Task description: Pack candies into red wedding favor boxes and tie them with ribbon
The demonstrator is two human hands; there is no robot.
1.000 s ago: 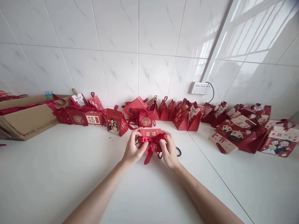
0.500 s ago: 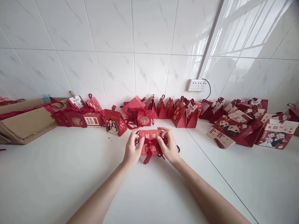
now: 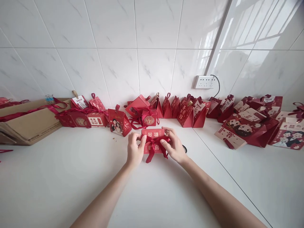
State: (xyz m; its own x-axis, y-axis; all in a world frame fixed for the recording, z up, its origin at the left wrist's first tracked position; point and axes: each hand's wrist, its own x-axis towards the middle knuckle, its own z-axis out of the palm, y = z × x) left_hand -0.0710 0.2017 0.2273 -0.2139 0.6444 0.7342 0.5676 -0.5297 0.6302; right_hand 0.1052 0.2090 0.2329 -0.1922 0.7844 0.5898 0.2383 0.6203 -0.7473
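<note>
Clamped on the box (image 3: 156, 148) from both ends, with left hand (image 3: 136, 153) at one and right hand (image 3: 175, 148) at the other, thumbs close against the bow (image 3: 152, 140). Held in the grip, over the table (image 3: 71, 177). Looks closed on its lettered faces, and wrapped across the middle by ribbon. Appears tied, to judge by the central knot, side loops and hanging tails (image 3: 149, 157). Seems well advanced, then, with perhaps only a little straightening of loops and tails left. Cannot tell more of anything left to do.

Beyond the grip, can see a seal box (image 3: 149, 121) with its own bow and, to its left, a couple box (image 3: 118, 126) standing upright with a loop on top. Beyond to the right, can make out peaked boxes (image 3: 186, 117) near the wall (image 3: 156, 28), then a crowded pile (image 3: 242, 131), too overlapped to count or check one by one.

Cannot see the underside or far face of the held box, nor the fingertips behind it. Cannot tell for certain about contact with the table beneath. Partly hidden by right hand: a black ring (image 3: 185, 148). Cut off far left of the grip: a carton (image 3: 30, 125) and loose ribbon (image 3: 6, 151).
</note>
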